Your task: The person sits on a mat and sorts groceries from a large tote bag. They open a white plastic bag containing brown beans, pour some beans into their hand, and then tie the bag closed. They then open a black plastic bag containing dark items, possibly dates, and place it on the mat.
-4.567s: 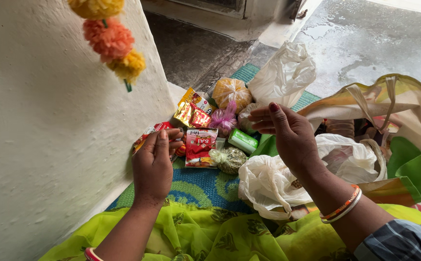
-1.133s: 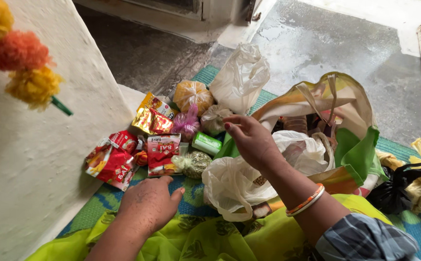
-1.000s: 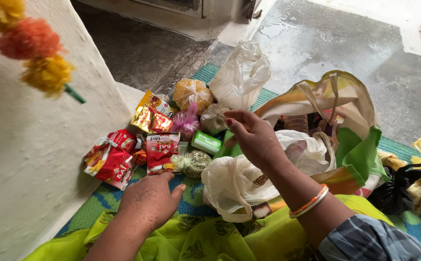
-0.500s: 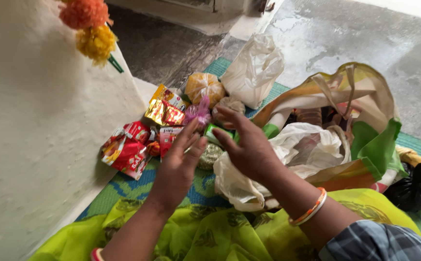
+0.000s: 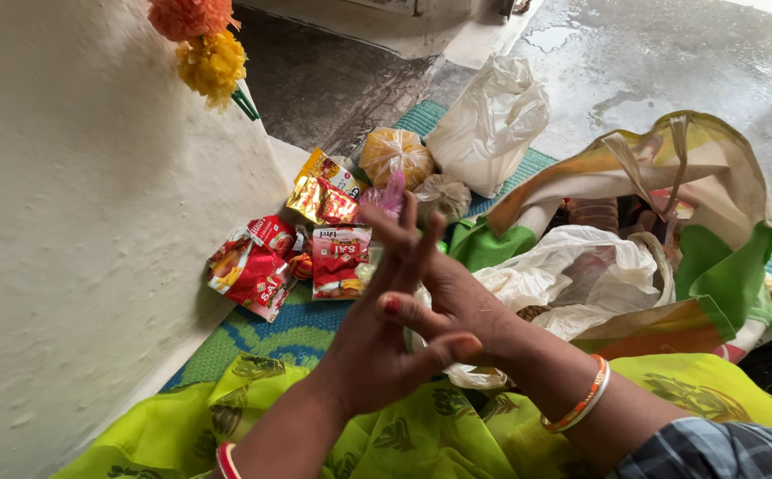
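Red packets (image 5: pixel 293 262) lie just beyond left hand (image 5: pixel 386 328).

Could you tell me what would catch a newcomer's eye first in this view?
The two hands meet in the middle, the left hand crossed over the right hand, fingers spread, above a cluster of red and gold snack packets on a woven mat. At upper left, orange and yellow marigold flowers hang beside a white wall. To the right, an open cloth bag holds crumpled white plastic bags.

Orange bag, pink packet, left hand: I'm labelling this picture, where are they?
Orange bag (image 5: pixel 393 156), head view, its bulging middle.
Pink packet (image 5: pixel 388 196), head view, its upper part.
Left hand (image 5: pixel 377 333), head view, its back.
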